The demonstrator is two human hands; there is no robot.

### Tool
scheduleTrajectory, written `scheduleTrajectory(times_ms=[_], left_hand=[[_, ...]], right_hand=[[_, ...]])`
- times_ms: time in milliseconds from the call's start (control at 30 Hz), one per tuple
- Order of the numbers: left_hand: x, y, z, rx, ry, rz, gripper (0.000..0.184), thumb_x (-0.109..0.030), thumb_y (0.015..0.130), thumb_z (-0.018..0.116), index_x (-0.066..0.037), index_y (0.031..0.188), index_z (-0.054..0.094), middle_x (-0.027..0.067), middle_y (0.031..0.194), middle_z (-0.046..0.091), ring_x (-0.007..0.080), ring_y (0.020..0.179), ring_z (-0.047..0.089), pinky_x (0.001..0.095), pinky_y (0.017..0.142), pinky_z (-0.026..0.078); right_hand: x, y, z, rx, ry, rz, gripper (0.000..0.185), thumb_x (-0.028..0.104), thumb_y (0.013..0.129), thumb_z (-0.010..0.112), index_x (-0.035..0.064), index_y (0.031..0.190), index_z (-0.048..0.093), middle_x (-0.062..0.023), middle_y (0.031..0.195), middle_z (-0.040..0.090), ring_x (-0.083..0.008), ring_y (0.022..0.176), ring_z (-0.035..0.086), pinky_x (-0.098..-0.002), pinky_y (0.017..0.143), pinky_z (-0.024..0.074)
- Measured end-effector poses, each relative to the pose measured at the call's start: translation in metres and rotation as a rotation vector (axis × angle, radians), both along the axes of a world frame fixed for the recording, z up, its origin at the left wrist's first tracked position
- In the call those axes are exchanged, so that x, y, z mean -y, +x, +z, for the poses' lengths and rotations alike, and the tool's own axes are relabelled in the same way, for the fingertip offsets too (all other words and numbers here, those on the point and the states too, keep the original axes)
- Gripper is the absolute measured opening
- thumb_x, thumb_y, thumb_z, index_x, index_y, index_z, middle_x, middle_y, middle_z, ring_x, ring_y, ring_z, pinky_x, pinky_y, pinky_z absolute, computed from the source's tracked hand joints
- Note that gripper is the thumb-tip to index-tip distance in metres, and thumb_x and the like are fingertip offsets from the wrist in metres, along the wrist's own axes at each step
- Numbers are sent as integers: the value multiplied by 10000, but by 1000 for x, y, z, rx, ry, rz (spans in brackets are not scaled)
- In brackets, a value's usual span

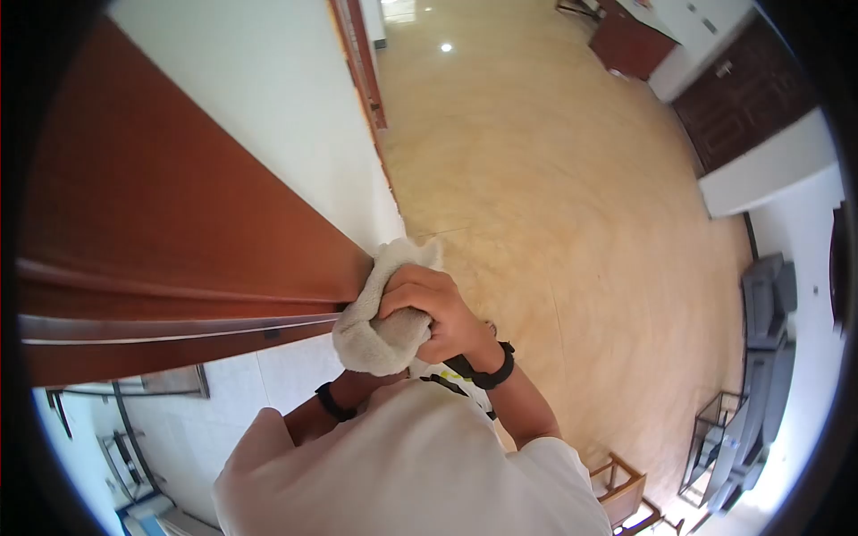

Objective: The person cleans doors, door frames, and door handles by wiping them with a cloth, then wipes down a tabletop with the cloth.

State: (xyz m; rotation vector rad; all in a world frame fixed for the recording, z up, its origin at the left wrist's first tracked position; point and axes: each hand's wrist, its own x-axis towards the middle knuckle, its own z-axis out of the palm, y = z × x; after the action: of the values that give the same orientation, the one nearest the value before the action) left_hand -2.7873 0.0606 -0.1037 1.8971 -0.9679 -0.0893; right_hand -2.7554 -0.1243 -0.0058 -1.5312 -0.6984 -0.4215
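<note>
A crumpled light grey cloth is bunched in my right hand, with the fingers curled over it. The cloth touches the lower end of the reddish-brown wooden door frame, near the white wall's corner. My left hand is low in front of my chest, behind the cloth, and its fingers are mostly hidden. Each wrist has a black band.
A tan floor stretches ahead and right. Grey sofas and a black-framed table line the right wall. Wooden chair at lower right. Dark door and brown desk at upper right. Metal frame at lower left.
</note>
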Motion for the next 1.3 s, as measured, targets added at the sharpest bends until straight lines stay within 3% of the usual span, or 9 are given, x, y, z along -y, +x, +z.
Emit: scheduleTrajectory(times_ms=[67, 267, 667, 833, 900, 967, 1033, 1167, 1300], left_hand=[[13, -4, 1, 10, 17, 58, 598, -66, 785, 648, -11, 1360, 495, 197, 1305, 557, 386, 1239, 517, 469, 1055, 395], [43, -6, -6, -4, 31, 378, 597, -97, 801, 654, -17, 1368, 485, 198, 1331, 537, 386, 1260, 499, 474, 1066, 382], [142, 16, -38, 30, -130, 1079, 600, -160, 835, 667, -27, 1385, 467, 200, 1384, 496, 386, 1302, 464, 485, 1088, 355], [164, 85, -73, -38, 19, 1047, 645, -235, 842, 690, -40, 1402, 437, 205, 1427, 462, 378, 1346, 427, 492, 1115, 323], [181, 112, -53, -299, -451, 886, 696, -159, 827, 706, -23, 1428, 382, 203, 1440, 450, 331, 1359, 430, 467, 1111, 343], [191, 160, -46, -409, -567, 712, 705, -96, 855, 686, -25, 1458, 327, 175, 1448, 443, 294, 1347, 448, 430, 1094, 379], [189, 217, -28, -267, -267, 642, 713, -35, 904, 651, -44, 1501, 262, 126, 1486, 408, 244, 1347, 447, 385, 1080, 410], [212, 270, -1, -250, -358, 811, 661, -28, 896, 645, -29, 1472, 321, 111, 1321, 543, 190, 1179, 561, 342, 964, 474], [207, 348, 31, -279, -451, 849, 539, -17, 905, 574, 34, 1405, 378, 222, 1354, 521, 311, 1255, 535, 382, 1061, 404]], right_hand=[[13, 13, -16, -54, 33, 50, 412, 11, 597, 727, 120, 994, 700, -29, 987, 628, -243, 819, 563, -334, 666, 460], [59, 7, 55, 485, -433, -111, 594, 141, 606, 779, 236, 1183, 680, 42, 1341, 543, -230, 1015, 477, -347, 716, 509], [89, 90, -27, 150, -506, 480, 576, 178, 728, 746, 220, 1287, 616, -37, 1456, 450, -350, 1103, 451, -464, 938, 481], [103, 157, -69, 62, -559, 419, 583, 271, 817, 712, 124, 1357, 545, -150, 1475, 409, -427, 1160, 440, -516, 1005, 433], [122, 165, -59, 12, -606, 356, 593, 341, 903, 643, 32, 1386, 492, -259, 1482, 365, -477, 1192, 420, -544, 1064, 354], [134, 195, -89, -35, -635, 204, 577, 337, 940, 600, -17, 1377, 472, -289, 1479, 349, -490, 1209, 407, -545, 1065, 340], [138, 233, -107, -131, -633, 99, 529, 303, 1001, 513, -98, 1340, 449, -339, 1460, 339, -509, 1225, 392, -550, 1067, 315], [152, 297, -62, -81, -484, 137, 424, 212, 1000, 494, -71, 1313, 450, -315, 1388, 423, -482, 1187, 426, -534, 1033, 329], [127, 388, -26, 111, -443, 55, 395, 151, 972, 527, -56, 1303, 467, -311, 1322, 458, -491, 1173, 432, -533, 1019, 354]])
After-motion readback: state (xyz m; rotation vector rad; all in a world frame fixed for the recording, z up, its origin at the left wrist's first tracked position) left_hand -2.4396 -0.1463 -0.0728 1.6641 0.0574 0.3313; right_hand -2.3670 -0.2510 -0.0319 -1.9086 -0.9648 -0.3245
